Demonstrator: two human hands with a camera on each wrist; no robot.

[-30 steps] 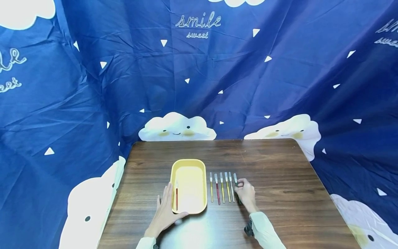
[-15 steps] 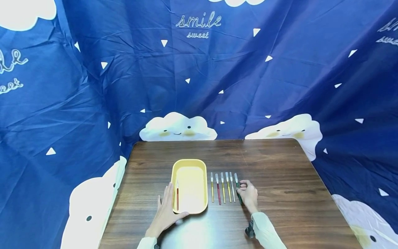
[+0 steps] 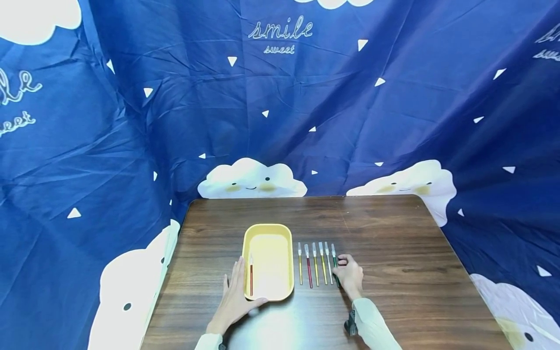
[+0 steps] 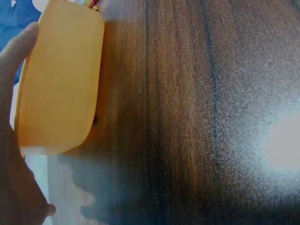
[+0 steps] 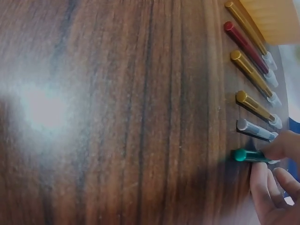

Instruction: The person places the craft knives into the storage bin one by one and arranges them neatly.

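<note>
My left hand (image 3: 234, 299) rests against the left and near sides of the yellow tray (image 3: 280, 294), its fingers straight and thumb stretched along the front. The tray's outer wall (image 4: 61, 84) fills the upper left of the left wrist view. Inside the tray lies one craft knife (image 3: 251, 279) with a red handle. To the right, my right hand (image 3: 351, 277) pinches a green-handled craft knife (image 5: 248, 155) between thumb and fingers. That knife lies along the table, last in a row, beside a silver craft knife (image 5: 253, 127). Its clear cap (image 3: 333, 250) points away from me.
More capped craft knives lie side by side between tray and right hand, among them a red one (image 3: 309, 274) and a gold one (image 3: 300, 272). The brown wooden table (image 3: 402, 243) reaches back to a blue cloth (image 3: 328, 97) with cloud prints.
The right hand has shifted slightly toward me along the green craft knife, which now lies a little straighter in the row. The left hand and tray stay in place.
</note>
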